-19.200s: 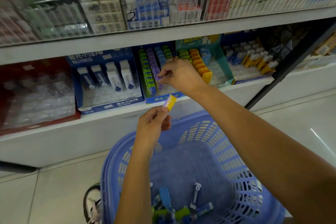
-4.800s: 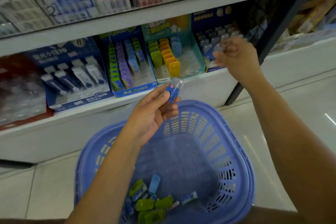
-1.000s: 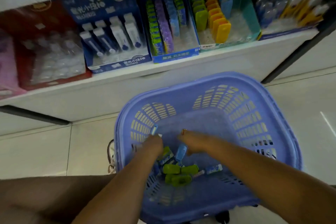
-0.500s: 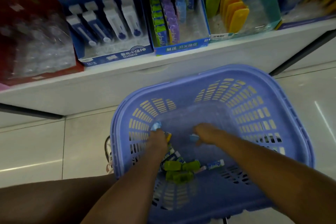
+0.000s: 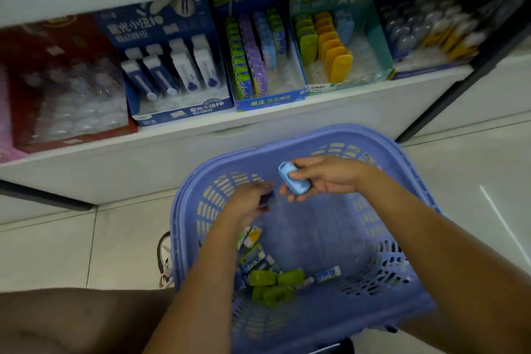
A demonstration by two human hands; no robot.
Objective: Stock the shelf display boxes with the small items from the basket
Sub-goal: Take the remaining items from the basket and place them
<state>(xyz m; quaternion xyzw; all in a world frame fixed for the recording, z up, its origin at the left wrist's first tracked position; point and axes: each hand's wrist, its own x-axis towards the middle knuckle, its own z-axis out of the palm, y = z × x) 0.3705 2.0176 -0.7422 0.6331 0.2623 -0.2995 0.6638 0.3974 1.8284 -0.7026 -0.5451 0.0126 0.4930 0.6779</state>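
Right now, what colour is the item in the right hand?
Light blue rounded plastic case, clearest in the head view.

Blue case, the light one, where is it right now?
In the head view, the blue case is held in the right hand over the basket, just right of the left hand, which grips a dark item.
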